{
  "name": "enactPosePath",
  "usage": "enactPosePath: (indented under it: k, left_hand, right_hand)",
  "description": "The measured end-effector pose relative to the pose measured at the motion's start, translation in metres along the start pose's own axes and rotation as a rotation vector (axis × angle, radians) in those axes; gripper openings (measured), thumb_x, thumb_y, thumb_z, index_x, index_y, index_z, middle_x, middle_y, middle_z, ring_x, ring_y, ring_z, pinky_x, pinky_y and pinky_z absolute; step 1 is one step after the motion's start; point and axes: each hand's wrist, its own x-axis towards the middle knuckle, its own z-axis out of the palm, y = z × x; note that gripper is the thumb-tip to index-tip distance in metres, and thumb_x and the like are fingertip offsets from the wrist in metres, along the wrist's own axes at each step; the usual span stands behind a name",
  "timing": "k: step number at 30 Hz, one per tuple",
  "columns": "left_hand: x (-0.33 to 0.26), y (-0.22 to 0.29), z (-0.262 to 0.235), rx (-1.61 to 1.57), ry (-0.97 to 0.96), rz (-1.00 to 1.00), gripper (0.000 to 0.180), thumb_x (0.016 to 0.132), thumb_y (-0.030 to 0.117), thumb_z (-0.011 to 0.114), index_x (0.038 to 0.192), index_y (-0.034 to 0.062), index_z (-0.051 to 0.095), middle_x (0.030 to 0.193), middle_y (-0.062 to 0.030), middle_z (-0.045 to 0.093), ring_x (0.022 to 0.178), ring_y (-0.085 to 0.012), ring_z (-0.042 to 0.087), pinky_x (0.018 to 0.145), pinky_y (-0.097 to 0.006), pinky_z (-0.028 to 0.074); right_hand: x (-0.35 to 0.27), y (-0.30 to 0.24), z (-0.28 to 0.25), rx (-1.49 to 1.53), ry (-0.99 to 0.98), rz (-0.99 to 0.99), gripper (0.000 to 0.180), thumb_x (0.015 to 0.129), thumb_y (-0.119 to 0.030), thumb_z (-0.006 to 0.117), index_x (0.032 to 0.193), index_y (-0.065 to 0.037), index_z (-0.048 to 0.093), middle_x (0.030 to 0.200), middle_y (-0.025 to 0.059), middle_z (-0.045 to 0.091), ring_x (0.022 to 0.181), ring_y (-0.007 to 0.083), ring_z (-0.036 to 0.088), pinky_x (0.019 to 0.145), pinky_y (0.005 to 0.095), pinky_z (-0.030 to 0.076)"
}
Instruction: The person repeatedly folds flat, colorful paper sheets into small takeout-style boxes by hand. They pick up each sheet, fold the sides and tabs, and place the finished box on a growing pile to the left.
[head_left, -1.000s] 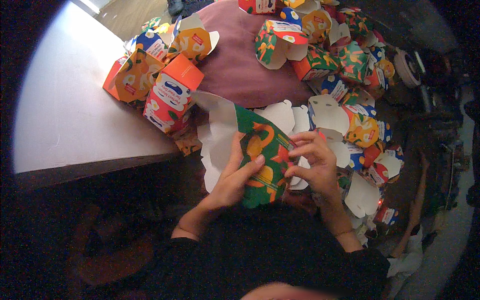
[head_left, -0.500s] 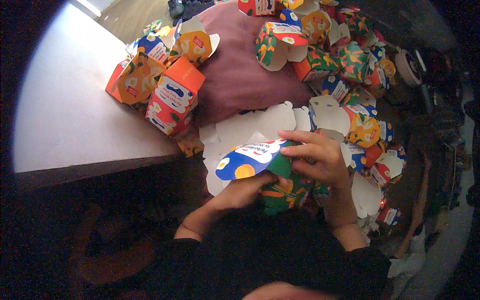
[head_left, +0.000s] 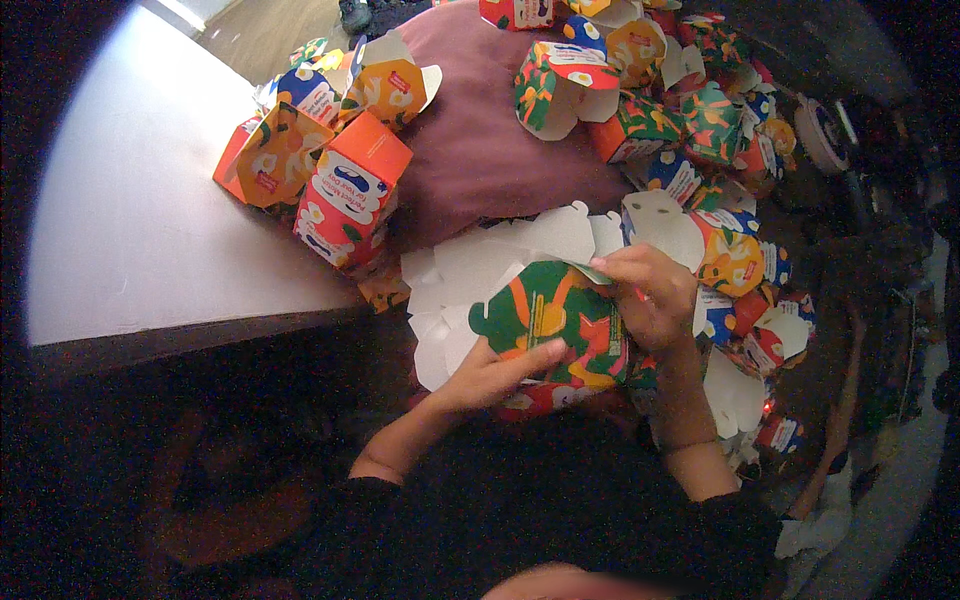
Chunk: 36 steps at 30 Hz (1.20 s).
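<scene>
Between my hands is a folding carton (head_left: 592, 335), its green face with orange and pink shapes turned up and a hooked tab standing out on the left. My left hand (head_left: 490, 375) grips its lower left side, thumb lying on the green face and the other fingers hidden beneath. At the upper right edge, my right hand (head_left: 655, 290) pinches a flap of the carton between thumb and fingers. White blank sides of flat cartons (head_left: 450, 280) lie just behind and beneath it, with slots and hooked tabs along their edges. A red printed part shows under the carton's near edge.
A mauve cloth surface (head_left: 490, 110) spreads ahead. Orange and red folded cartons (head_left: 345, 200) are heaped at the left, beside a white tabletop (head_left: 150, 200). Many colourful cartons (head_left: 640, 125) pile up along the right side. A roll of tape (head_left: 820, 135) appears at far right.
The carton has turned over, so the blue panel has given way to the green face. My left hand has come out from under it, thumb on top; my right hand has shifted slightly up.
</scene>
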Motion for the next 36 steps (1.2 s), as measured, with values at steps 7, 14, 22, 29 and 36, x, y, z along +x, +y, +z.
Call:
enactPosePath:
  k: [7, 14, 22, 29, 36]
  left_hand:
    - [-0.004, 0.010, -0.001, -0.272, -0.077, 0.105, 0.039, 0.088, 0.016, 0.056, 0.122, 0.0013, 0.043, 0.110, -0.0070, 0.056, 0.100, -0.0148, 0.055, 0.082, -0.029, 0.047]
    - [-0.017, 0.022, -0.002, -0.186, -0.084, 0.139, 0.041, 0.090, 0.014, 0.053, 0.128, 0.0031, 0.039, 0.117, -0.0054, 0.053, 0.104, -0.0149, 0.053, 0.088, -0.031, 0.045]
    - [-0.009, 0.016, 0.000, 0.002, -0.135, 0.177, 0.053, 0.089, 0.010, 0.053, 0.134, 0.0015, 0.027, 0.128, -0.0109, 0.042, 0.119, -0.0196, 0.040, 0.098, -0.032, 0.034]
    - [0.015, 0.001, -0.011, 0.040, -0.613, 0.636, 0.068, 0.086, 0.008, 0.056, 0.140, 0.0039, 0.014, 0.138, -0.0149, 0.029, 0.129, -0.0233, 0.030, 0.104, -0.033, 0.026]
    - [0.016, -0.013, -0.002, -0.564, -0.722, 0.338, 0.125, 0.052, 0.093, 0.032, 0.137, 0.0019, 0.023, 0.138, -0.0152, 0.033, 0.128, -0.0297, 0.032, 0.108, -0.042, 0.022]
  right_hand:
    - [-0.002, 0.000, -0.013, -0.007, -0.138, -0.264, 0.026, 0.071, -0.004, 0.059, 0.093, -0.012, 0.069, 0.096, 0.0109, 0.066, 0.076, 0.0218, 0.066, 0.058, 0.0292, 0.053]
    - [-0.011, -0.013, -0.005, -0.159, -0.208, -0.266, 0.035, 0.071, -0.010, 0.061, 0.106, -0.007, 0.063, 0.115, 0.0161, 0.058, 0.095, 0.0297, 0.061, 0.081, 0.0445, 0.047]
    - [-0.035, -0.011, 0.013, 0.488, 0.005, 0.301, 0.058, 0.075, -0.007, 0.066, 0.128, 0.000, 0.042, 0.108, 0.0133, 0.061, 0.098, 0.0226, 0.059, 0.096, 0.0502, 0.036]
    - [-0.038, -0.019, 0.015, 0.561, 0.113, 0.307, 0.078, 0.079, -0.020, 0.068, 0.136, 0.007, 0.022, 0.078, 0.0045, 0.064, 0.079, 0.0119, 0.059, 0.101, 0.0438, 0.032]
    - [-0.028, -0.049, -0.007, 0.994, -0.022, 0.543, 0.082, 0.078, -0.019, 0.065, 0.136, 0.010, 0.015, 0.052, -0.0012, 0.057, 0.057, 0.0090, 0.055, 0.104, 0.0408, 0.027]
